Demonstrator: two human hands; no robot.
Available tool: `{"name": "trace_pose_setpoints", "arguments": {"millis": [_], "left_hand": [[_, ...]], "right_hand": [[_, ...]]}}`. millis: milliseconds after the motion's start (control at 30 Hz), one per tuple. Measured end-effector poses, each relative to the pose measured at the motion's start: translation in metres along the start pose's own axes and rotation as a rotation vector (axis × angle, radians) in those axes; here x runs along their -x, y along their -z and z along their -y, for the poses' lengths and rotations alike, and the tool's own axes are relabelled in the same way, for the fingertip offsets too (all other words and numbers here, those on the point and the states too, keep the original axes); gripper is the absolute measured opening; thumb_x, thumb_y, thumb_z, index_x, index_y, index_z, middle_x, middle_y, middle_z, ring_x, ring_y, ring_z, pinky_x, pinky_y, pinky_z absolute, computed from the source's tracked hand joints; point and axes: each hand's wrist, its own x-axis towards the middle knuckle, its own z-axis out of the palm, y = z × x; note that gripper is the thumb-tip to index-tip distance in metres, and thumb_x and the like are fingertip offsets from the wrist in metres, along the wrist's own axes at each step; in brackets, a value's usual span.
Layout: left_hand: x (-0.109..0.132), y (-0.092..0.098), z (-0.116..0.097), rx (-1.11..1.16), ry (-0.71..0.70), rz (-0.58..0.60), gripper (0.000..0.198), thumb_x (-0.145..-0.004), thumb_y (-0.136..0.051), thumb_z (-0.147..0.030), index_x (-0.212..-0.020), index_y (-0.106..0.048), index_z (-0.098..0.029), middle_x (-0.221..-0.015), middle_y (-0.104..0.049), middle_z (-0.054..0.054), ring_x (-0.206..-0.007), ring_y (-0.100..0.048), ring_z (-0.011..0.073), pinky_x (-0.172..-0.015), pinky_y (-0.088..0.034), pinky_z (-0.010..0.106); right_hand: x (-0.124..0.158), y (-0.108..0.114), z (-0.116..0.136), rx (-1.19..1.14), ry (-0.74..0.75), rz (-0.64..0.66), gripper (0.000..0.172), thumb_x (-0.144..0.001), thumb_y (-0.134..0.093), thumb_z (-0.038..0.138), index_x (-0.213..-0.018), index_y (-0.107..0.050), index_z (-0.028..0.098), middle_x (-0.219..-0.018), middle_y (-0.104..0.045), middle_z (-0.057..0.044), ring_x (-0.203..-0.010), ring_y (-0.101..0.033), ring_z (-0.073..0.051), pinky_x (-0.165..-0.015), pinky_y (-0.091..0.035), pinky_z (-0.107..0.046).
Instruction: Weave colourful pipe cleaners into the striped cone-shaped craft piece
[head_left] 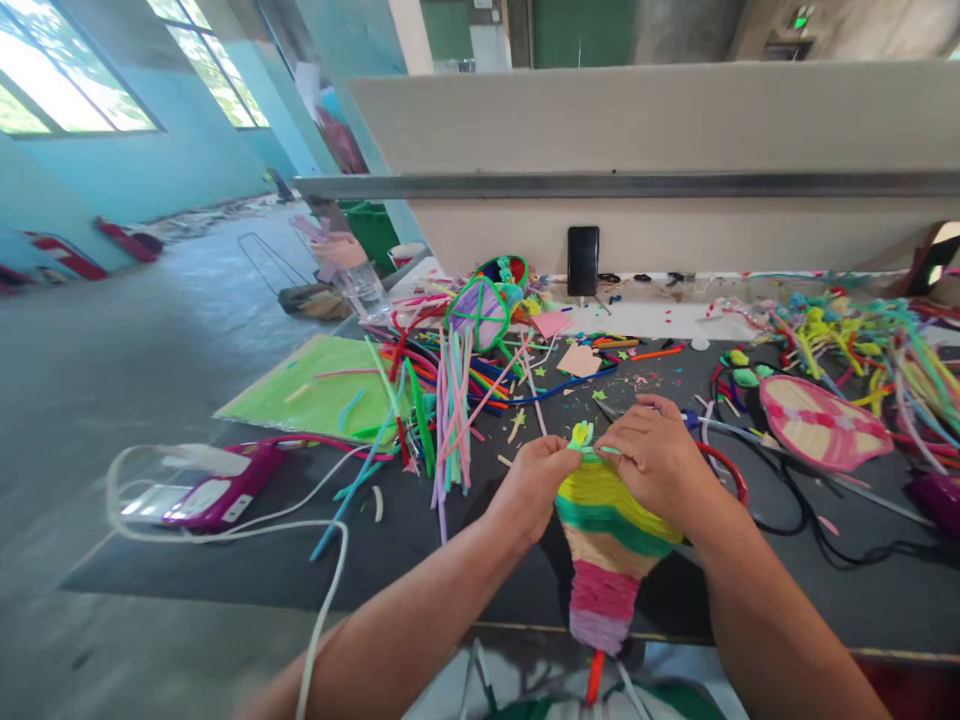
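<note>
A striped craft piece [607, 540] made of pipe cleaners stands between my hands at the table's front edge. Its bands run yellow, green, beige, pink and lilac, and a red stem [595, 680] sticks out at the bottom. My left hand [536, 485] is closed on its upper left edge, thumb beside a small yellow-green looped tuft [582, 434]. At the upper right edge, my right hand [652, 460] pinches a short light-green pipe cleaner [609, 450] against the piece. The right fingers partly cover that corner.
Loose pipe cleaners [454, 410] lie left of centre, beside a green sheet [322, 385]. A purple device [225, 490] with a white cable sits at left. Rightward are a pink oval craft piece [825, 420] and black cables. A phone [583, 260] leans on the back panel.
</note>
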Motion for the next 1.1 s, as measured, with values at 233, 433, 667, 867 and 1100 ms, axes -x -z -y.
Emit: {"name": "trace_pose_setpoints", "arguments": {"millis": [233,433,667,867,1100], "left_hand": [[0.013,0.004,0.016,0.055,-0.016,-0.066,0.02,-0.062,-0.073,-0.026,-0.068,-0.061,-0.012,-0.057,-0.061,0.001,-0.049,-0.053,0.0096,-0.054,-0.043,0.023],[0.018,0.005,0.025,0.151,-0.078,-0.135,0.02,-0.063,-0.074,-0.025,-0.067,-0.059,-0.012,-0.057,-0.059,-0.001,-0.048,-0.05,0.0075,-0.051,-0.039,0.02],[0.017,0.009,0.026,0.19,-0.08,-0.122,0.018,-0.063,-0.073,-0.022,-0.07,-0.061,-0.012,-0.058,-0.063,0.001,-0.049,-0.053,0.0096,-0.052,-0.041,0.021],[0.011,0.014,0.027,0.188,-0.078,-0.076,0.015,-0.064,-0.073,-0.02,-0.07,-0.061,-0.012,-0.058,-0.064,0.001,-0.051,-0.056,0.0102,-0.053,-0.042,0.02],[0.012,0.025,0.012,0.246,-0.005,-0.026,0.021,-0.061,-0.077,-0.019,-0.071,-0.059,-0.014,-0.064,-0.065,0.0,-0.056,-0.06,0.0101,-0.057,-0.047,0.02]], "right_hand": [[0.001,0.0,0.005,-0.062,0.042,0.013,0.026,-0.072,-0.054,0.003,-0.078,-0.067,0.024,-0.079,-0.071,0.002,-0.08,-0.059,-0.016,-0.101,-0.026,-0.042],[0.0,-0.001,0.008,-0.101,0.092,0.017,0.026,-0.072,-0.054,0.002,-0.077,-0.068,0.023,-0.079,-0.071,0.001,-0.079,-0.059,-0.015,-0.101,-0.025,-0.043],[-0.001,0.002,0.011,-0.165,0.209,0.006,0.028,-0.071,-0.051,0.001,-0.076,-0.067,0.023,-0.075,-0.069,0.001,-0.078,-0.058,-0.014,-0.104,-0.025,-0.045],[-0.002,-0.001,0.015,-0.193,0.215,-0.024,0.028,-0.075,-0.053,0.002,-0.083,-0.068,0.024,-0.078,-0.07,0.002,-0.079,-0.061,-0.014,-0.106,-0.025,-0.047],[-0.001,0.014,0.001,-0.36,-0.215,-0.517,0.024,-0.087,-0.057,0.019,-0.108,-0.067,0.025,-0.105,-0.07,-0.006,-0.099,-0.063,-0.019,-0.092,-0.044,-0.039]]}}
